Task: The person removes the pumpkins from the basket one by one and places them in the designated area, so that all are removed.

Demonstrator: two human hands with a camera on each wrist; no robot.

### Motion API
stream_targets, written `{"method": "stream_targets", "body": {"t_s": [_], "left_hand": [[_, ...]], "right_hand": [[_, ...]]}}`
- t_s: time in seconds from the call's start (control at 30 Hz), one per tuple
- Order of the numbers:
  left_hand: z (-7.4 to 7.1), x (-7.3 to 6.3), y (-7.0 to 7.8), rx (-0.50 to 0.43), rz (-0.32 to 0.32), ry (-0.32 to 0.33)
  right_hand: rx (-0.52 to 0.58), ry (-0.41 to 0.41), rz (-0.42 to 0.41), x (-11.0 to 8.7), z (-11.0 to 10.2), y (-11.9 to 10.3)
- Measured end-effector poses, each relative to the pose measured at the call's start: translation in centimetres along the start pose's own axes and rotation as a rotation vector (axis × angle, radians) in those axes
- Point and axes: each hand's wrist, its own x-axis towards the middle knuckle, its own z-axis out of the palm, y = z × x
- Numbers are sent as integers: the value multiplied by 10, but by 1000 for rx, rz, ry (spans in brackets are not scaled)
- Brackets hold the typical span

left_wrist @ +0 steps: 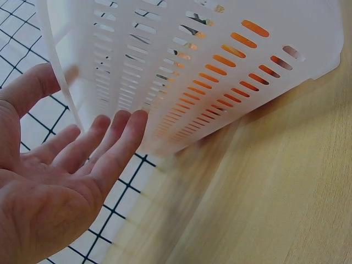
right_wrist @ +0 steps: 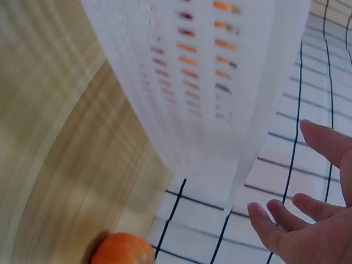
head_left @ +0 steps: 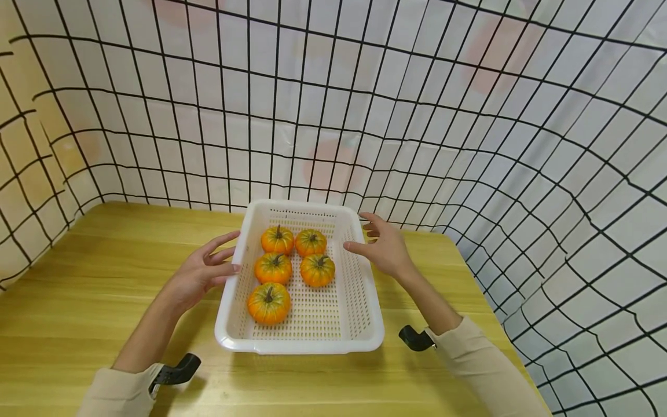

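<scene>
A black mount (head_left: 177,370) is worn at the left cuff (head_left: 121,394), toward 7 o'clock, apparently so that the palm side can be filmed. The left hand (head_left: 204,269) is placed at the basket's 9 to 10 o'clock edge, a spot from which the wall could be steadied. Its fingers are held apart and only loosely bent; the thumb is passed over the rim and the fingertips are set close against the outer wall, though whether any pressure is applied cannot be told.

The white basket (head_left: 292,347) is rested on the table (head_left: 130,249), straight ahead, its long sides turned to the hands, so that one side can probably be reached by each. Five pumpkins are contained in it, seated stem up, likely because they are steadiest that way: a near pumpkin (head_left: 268,303) at 8 o'clock, a middle pumpkin (head_left: 273,268) at 10, a far pumpkin (head_left: 277,240) at 11, a back pumpkin (head_left: 311,242) near 12 and an inner pumpkin (head_left: 317,270) toward 2.

In the right wrist view, at 7 o'clock, an orange thing (right_wrist: 124,250) is seen outside the basket, partly cut off.

The right hand (head_left: 387,246) is held off the basket's 2 o'clock edge, nothing grasped, thumb and fingers spread apart as if shaped to span the rim.
</scene>
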Motion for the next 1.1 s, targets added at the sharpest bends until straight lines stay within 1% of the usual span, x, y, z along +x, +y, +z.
{"method": "stream_targets", "body": {"t_s": [0.1, 0.3, 0.43, 0.6, 0.73, 0.93, 1.1], "left_hand": [[0, 0, 0, -10, -5, 2], [0, 0, 0, -20, -10, 4], [0, 0, 0, -1, 0, 1], [-1, 0, 0, 6, 4, -2], [0, 1, 1, 10, 4, -2], [0, 0, 2, 9, -2, -1], [0, 0, 1, -3, -11, -2]], "right_hand": [[-10, -26, -28, 0, 6, -5], [-39, -91, -51, 1, 17, -11], [-51, -131, -54, 1, 25, -14], [-73, -159, -55, -1, 31, -18], [-79, -186, -64, -4, 33, -23], [-106, -274, -85, -7, 33, -34], [-159, -349, -116, -8, 33, -46]]}}
